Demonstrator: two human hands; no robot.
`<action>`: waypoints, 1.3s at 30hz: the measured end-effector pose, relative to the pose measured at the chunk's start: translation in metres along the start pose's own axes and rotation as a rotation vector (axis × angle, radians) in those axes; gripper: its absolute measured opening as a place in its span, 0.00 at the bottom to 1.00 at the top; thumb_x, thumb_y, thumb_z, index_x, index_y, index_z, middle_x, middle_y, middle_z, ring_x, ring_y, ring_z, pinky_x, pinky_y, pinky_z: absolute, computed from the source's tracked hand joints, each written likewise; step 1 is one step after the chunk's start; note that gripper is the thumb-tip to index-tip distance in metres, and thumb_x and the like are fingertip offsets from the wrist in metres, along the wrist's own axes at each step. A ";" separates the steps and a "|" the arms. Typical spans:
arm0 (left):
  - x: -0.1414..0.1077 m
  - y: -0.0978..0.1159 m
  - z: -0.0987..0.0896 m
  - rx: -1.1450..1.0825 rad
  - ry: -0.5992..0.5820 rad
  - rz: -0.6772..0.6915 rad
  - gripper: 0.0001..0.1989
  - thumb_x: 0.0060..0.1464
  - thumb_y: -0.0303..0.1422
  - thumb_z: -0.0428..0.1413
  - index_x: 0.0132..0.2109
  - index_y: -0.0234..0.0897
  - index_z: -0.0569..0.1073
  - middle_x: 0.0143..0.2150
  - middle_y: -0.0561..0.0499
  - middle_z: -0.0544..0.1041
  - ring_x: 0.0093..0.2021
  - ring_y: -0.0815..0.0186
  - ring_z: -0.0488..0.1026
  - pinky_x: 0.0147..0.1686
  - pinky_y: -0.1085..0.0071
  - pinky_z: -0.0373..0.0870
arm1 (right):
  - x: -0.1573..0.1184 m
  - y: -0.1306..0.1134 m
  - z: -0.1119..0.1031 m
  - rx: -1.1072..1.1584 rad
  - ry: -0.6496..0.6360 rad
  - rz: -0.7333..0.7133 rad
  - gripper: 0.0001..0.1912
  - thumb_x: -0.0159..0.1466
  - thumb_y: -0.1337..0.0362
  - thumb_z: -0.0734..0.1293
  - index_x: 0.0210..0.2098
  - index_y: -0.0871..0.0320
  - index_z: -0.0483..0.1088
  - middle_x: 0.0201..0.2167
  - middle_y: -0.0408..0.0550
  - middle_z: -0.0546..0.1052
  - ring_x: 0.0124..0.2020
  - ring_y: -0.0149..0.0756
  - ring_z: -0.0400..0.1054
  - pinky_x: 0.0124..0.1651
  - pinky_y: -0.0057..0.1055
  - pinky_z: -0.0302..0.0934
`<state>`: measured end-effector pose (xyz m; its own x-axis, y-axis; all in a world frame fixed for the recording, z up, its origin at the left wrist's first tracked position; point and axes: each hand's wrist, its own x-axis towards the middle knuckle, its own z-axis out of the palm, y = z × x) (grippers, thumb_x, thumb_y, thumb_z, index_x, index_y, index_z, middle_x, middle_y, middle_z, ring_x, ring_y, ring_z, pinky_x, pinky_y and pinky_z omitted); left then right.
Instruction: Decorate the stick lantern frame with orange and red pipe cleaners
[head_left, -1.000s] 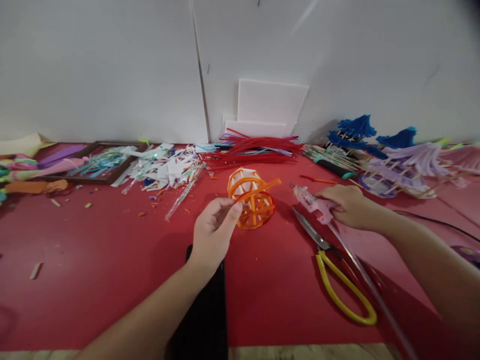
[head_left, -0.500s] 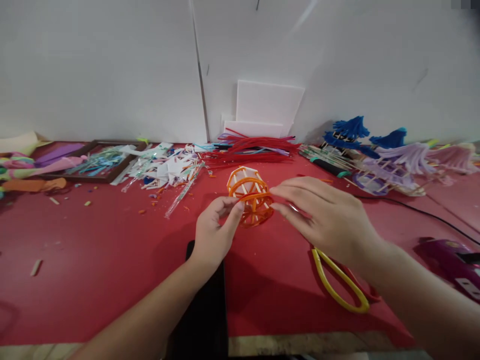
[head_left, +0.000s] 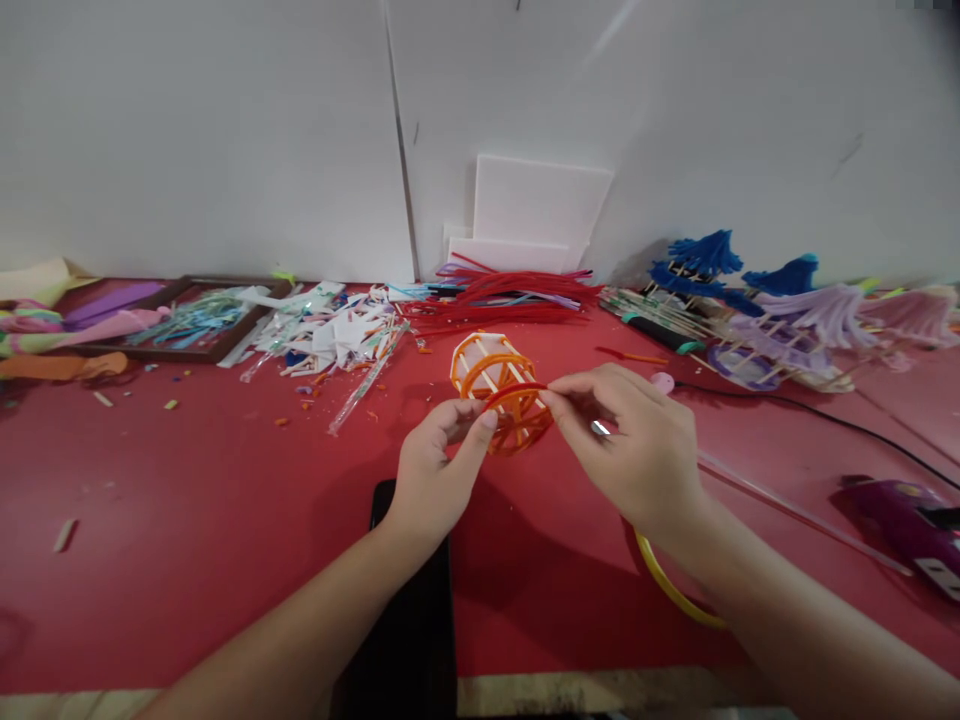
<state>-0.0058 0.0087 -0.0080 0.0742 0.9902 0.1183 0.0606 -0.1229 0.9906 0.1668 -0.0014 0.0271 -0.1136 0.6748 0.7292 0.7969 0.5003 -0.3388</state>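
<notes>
An arched red-and-orange strip (head_left: 517, 388), which looks like pipe cleaner, spans between my two hands. My left hand (head_left: 442, 455) pinches its left end between thumb and forefinger. At the other end, the thumb and fingertips of my right hand (head_left: 634, 435) are closed on it. Just behind the strip is a small cage-like frame (head_left: 491, 365) of orange rings and pale sticks, tilted on its side with a whitish panel at its far end. Whether my fingers also touch the frame, I cannot tell. Scissors with a yellow handle (head_left: 671, 592) lie partly hidden beneath my right forearm.
A black phone-like slab (head_left: 405, 620) lies under my left forearm. Red pipe cleaners (head_left: 517, 300) and white scraps (head_left: 341, 335) lie along the back. Blue tasselled pieces (head_left: 701, 255) stand right, beyond a black cable (head_left: 810, 400) and a purple glue-gun-like tool (head_left: 896, 525).
My right hand has shifted slightly left and lower, with its fingers drawn together on the strip's end. The scissors are more covered, and a clear rod now shows at right.
</notes>
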 end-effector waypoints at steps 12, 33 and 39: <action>0.000 -0.002 0.001 -0.073 -0.062 -0.031 0.12 0.56 0.40 0.55 0.40 0.36 0.71 0.39 0.47 0.79 0.41 0.64 0.77 0.43 0.69 0.71 | 0.000 0.004 0.004 0.144 -0.074 0.268 0.03 0.61 0.65 0.67 0.30 0.57 0.72 0.26 0.43 0.77 0.24 0.30 0.68 0.27 0.28 0.61; -0.001 -0.005 0.001 -0.044 -0.060 -0.003 0.13 0.56 0.40 0.56 0.43 0.37 0.69 0.43 0.45 0.78 0.44 0.62 0.76 0.47 0.65 0.70 | 0.006 0.022 0.010 0.524 -0.304 0.536 0.13 0.60 0.57 0.67 0.38 0.59 0.77 0.30 0.47 0.79 0.30 0.33 0.71 0.34 0.30 0.63; 0.003 0.002 0.003 -0.184 -0.095 -0.028 0.17 0.50 0.37 0.58 0.47 0.37 0.70 0.51 0.43 0.76 0.51 0.60 0.73 0.52 0.64 0.67 | 0.020 0.025 0.008 0.491 -0.267 0.507 0.11 0.59 0.58 0.68 0.36 0.59 0.76 0.31 0.47 0.80 0.31 0.32 0.70 0.35 0.30 0.63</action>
<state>-0.0024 0.0116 -0.0062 0.1694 0.9813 0.0917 -0.1184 -0.0721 0.9903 0.1795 0.0285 0.0282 0.0068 0.9640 0.2659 0.4412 0.2357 -0.8659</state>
